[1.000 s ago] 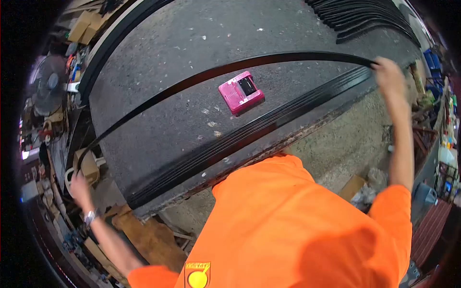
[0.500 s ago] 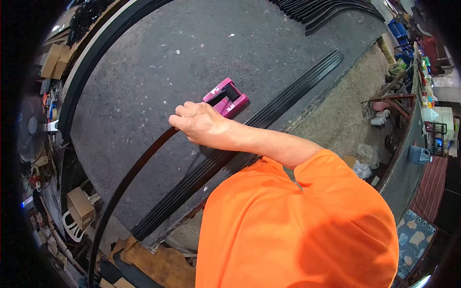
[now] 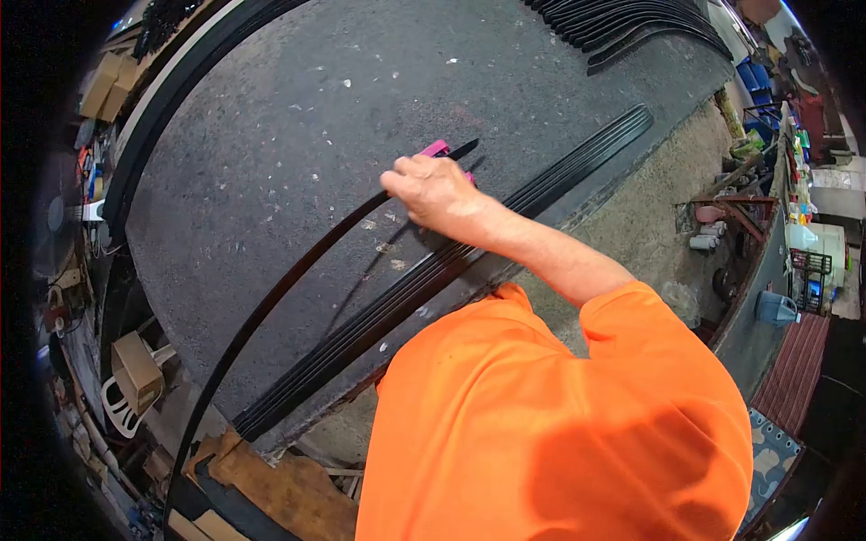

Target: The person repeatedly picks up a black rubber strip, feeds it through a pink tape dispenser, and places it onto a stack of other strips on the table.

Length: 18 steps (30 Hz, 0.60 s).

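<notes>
My right hand [image 3: 433, 191] is closed around a long, thin, curved black strip [image 3: 271, 302] near its upper end. The strip bends down to the lower left edge of the view, and its pointed tip shows past my knuckles. Beneath and behind the fingers is a pink tool [image 3: 436, 149], mostly hidden by the hand. Several straight black strips [image 3: 361, 335] lie side by side along the near edge of the dark grey table [image 3: 244, 180], below my wrist and forearm. My left hand is out of view.
Curved black strips [image 3: 631, 32] lie at the table's top right corner. Long black bands [image 3: 149, 149] follow its left rim. A cardboard box [image 3: 137, 371] and a white chair [image 3: 119, 410] stand at the lower left. A blue-grey jug [image 3: 778, 307] is at the right.
My right hand has moved right and up, now covering most of the pink tool. The strip moved with it, and its tip now shows beyond the hand. The view has shifted slightly.
</notes>
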Each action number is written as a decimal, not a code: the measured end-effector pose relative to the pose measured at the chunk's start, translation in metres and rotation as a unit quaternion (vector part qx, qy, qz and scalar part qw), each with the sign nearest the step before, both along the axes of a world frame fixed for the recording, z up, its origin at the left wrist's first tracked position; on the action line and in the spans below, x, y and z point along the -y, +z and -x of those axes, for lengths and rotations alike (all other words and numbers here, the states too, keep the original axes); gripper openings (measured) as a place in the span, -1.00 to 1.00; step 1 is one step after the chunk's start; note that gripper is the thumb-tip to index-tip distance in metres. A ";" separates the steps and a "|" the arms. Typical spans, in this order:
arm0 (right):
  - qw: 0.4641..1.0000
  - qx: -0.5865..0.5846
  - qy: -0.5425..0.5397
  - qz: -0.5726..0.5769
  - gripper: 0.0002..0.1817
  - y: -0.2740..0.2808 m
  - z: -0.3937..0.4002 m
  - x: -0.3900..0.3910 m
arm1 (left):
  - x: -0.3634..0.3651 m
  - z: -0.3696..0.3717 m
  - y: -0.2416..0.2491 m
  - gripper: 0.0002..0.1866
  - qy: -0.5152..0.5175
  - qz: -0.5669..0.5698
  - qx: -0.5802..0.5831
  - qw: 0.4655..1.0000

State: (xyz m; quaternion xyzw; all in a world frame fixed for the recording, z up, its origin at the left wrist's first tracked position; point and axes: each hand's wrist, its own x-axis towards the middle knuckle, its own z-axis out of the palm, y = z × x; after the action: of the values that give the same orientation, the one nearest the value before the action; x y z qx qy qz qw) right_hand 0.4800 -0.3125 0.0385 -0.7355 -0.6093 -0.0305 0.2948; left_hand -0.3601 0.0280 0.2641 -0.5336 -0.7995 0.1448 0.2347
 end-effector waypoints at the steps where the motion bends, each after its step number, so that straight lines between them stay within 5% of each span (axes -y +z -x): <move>1: 1.000 0.008 -0.005 0.004 -0.79 -0.009 -0.010 0.006 | 0.002 0.002 0.000 -0.58 -0.001 -0.001 0.001 1.000; 9: 0.987 0.076 -0.074 0.123 -0.69 -0.016 -0.092 0.069 | 0.017 -0.014 -0.031 -0.61 -0.071 0.076 -0.058 0.993; 11: 0.982 0.089 -0.094 0.139 -0.85 -0.015 -0.113 0.086 | 0.027 -0.053 -0.068 -0.61 -0.107 0.140 -0.117 0.977; 13: 0.980 0.103 -0.100 0.138 -0.88 -0.013 -0.135 0.104 | 0.035 -0.068 -0.094 -0.62 -0.189 0.116 -0.076 0.972; 18: 0.967 0.152 -0.139 0.150 -0.91 -0.014 -0.198 0.155 | 0.066 -0.170 -0.151 -0.65 -0.168 0.082 0.023 0.982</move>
State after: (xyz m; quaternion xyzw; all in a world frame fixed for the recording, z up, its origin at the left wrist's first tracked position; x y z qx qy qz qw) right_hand 0.6778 -0.4674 0.0249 -0.8356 -0.5362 -0.0904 0.0780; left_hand -0.1899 -0.0383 0.1130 -0.6812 -0.6888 0.1558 0.1929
